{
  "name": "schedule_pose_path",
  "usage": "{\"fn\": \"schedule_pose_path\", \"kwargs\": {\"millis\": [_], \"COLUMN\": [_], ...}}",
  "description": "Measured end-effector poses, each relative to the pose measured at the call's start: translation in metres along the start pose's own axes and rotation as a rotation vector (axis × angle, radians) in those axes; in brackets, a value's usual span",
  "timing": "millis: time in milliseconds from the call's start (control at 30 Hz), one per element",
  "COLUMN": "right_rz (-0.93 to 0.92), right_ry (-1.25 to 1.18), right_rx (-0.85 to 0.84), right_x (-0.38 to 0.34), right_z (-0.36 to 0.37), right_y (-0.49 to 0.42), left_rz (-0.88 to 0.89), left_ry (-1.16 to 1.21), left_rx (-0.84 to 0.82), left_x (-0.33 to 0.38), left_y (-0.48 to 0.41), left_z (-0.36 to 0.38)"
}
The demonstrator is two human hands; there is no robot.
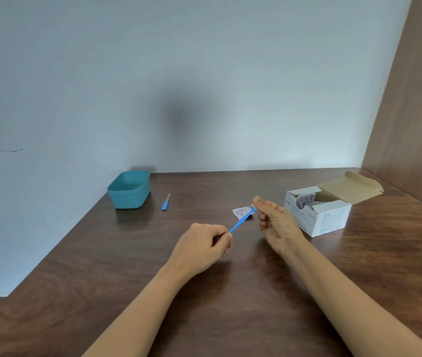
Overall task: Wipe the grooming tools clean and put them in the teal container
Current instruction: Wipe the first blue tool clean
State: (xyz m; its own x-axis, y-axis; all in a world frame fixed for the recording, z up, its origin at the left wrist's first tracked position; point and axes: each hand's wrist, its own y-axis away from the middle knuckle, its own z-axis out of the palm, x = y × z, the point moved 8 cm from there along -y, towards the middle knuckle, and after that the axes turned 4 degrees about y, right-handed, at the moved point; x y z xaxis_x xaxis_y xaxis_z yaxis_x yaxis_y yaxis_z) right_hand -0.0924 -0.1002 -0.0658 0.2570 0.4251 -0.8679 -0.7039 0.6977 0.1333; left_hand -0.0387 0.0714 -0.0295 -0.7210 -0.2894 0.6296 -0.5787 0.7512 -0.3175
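Blue-handled grooming tool (239,222), gripped at one end by the left hand (202,247), is mid-wipe: the right hand (275,220) pinches a swab around its tip. Next, likely the empty teal container (129,189) far left.

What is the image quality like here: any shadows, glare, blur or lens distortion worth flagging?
Head view: soft, even light; a dark blurry shadow blot on the wall; faint sheen on the wooden table near the forearms; wide-angle stretch enlarges the arms at the bottom edge; the box print is too soft to read fully; the left hand, right hand and blue tool are fairly sharp.
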Motion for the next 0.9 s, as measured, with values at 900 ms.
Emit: {"fn": "schedule_pose_path", "kwargs": {"millis": [900], "right_rz": [-0.161], "right_ry": [0.057], "right_rx": [0.111], "right_x": [0.005], "right_z": [-0.002], "right_y": [0.002], "left_rz": [-0.173], "left_ry": [0.15], "left_rx": [-0.03], "left_x": [-0.031], "left_y": [0.001], "left_z": [-0.056]}}
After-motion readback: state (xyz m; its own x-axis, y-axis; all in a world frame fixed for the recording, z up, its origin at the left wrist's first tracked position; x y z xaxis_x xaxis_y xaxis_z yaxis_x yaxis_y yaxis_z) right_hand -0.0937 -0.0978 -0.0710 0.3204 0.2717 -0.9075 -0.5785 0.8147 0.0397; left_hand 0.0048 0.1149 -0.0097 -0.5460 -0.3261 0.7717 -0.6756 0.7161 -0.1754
